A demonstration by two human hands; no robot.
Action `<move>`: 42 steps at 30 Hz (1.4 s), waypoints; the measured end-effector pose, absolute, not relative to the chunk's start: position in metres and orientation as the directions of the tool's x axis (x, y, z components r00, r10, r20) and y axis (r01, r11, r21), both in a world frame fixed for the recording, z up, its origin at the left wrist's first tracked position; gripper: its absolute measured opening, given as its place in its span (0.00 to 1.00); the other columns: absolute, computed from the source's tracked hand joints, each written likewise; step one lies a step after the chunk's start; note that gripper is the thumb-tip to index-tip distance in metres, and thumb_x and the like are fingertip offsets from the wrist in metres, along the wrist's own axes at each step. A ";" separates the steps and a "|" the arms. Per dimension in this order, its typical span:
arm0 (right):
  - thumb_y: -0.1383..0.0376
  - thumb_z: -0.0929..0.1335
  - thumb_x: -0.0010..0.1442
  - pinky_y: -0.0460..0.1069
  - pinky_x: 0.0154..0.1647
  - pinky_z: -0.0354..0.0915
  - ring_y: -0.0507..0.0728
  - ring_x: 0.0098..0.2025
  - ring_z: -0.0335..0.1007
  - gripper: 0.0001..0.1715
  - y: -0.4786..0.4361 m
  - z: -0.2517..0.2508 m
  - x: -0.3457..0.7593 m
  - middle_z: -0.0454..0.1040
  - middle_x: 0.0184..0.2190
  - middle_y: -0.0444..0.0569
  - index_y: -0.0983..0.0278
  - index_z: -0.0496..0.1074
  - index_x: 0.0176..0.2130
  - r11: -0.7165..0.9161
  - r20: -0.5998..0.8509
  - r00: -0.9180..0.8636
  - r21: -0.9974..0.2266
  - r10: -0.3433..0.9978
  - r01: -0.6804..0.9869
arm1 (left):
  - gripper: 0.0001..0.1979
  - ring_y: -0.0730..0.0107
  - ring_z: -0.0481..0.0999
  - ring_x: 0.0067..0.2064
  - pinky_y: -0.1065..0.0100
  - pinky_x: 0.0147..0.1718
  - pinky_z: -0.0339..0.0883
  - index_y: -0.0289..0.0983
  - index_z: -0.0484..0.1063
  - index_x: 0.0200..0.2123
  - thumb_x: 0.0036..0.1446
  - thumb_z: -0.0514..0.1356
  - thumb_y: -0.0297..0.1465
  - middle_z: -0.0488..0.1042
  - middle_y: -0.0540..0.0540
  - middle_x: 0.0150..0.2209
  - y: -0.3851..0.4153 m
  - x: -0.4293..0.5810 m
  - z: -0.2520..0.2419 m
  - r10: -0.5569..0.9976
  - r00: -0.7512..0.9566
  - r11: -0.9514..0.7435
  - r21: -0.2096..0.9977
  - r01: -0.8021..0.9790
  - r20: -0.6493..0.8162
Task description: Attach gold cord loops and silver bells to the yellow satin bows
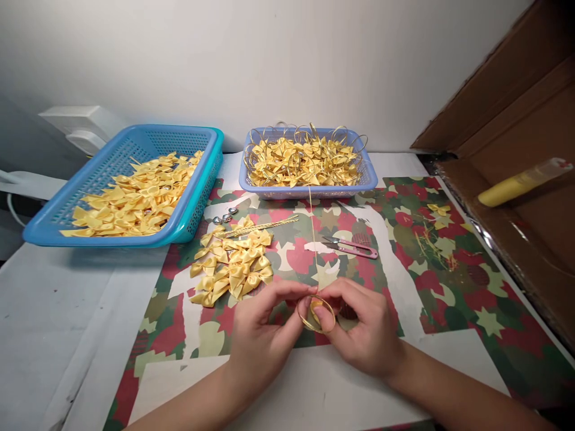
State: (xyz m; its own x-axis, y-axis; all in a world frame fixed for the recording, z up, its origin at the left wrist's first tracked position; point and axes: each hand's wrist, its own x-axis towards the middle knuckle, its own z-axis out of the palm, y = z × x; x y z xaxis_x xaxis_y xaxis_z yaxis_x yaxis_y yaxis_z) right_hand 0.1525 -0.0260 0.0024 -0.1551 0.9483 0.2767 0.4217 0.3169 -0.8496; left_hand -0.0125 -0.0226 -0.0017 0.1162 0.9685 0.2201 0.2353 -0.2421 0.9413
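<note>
My left hand [269, 326] and my right hand [362, 326] meet over the near middle of the table, both with fingers pinched. Between them they hold a thin gold cord coiled into a loop [302, 321]. Something yellow, apparently a satin bow [315, 306], shows inside the loop by my right thumb; fingers cover most of it. A straight gold strand [312, 230] runs from my fingertips away toward the back basket. Left of my hands lies a pile of yellow satin bows [240, 263], with several gold cords [260, 226] across its far end.
Pink-handled thread snips [353, 247] lie beyond my hands. Small silvery pieces [226, 216] sit behind the bow pile. A blue basket [38, 230] of bows stands left; a purple basket [309, 193] at the back holds bows with gold loops. Thread scraps [435, 251] lie right, beside a cardboard wall [507, 149].
</note>
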 end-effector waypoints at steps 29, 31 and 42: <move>0.70 0.62 0.63 0.47 0.26 0.58 0.51 0.24 0.64 0.13 -0.023 -0.008 0.162 0.70 0.21 0.45 0.65 0.73 0.29 0.495 0.383 -0.313 -0.684 0.869 0.536 | 0.09 0.76 0.65 0.23 0.73 0.24 0.58 0.36 0.75 0.27 0.60 0.60 0.30 0.71 0.52 0.21 -0.019 -0.010 0.003 0.954 0.249 -0.268 0.838 0.475 0.164; 0.70 0.62 0.63 0.47 0.26 0.58 0.52 0.24 0.64 0.14 -0.022 -0.007 0.163 0.71 0.21 0.45 0.65 0.73 0.29 0.497 0.381 -0.320 -0.681 0.868 0.537 | 0.10 0.75 0.65 0.23 0.73 0.23 0.58 0.36 0.74 0.26 0.60 0.59 0.30 0.70 0.52 0.20 -0.019 -0.010 0.003 0.958 0.245 -0.252 0.841 0.478 0.148; 0.66 0.63 0.62 0.45 0.19 0.52 0.48 0.19 0.55 0.15 -0.021 0.001 0.164 0.63 0.18 0.41 0.65 0.70 0.25 0.294 0.187 -0.268 -0.843 0.945 0.450 | 0.08 0.72 0.67 0.26 0.70 0.25 0.61 0.37 0.75 0.31 0.61 0.58 0.32 0.74 0.49 0.25 -0.020 -0.010 0.001 0.957 0.287 -0.178 0.875 0.451 0.047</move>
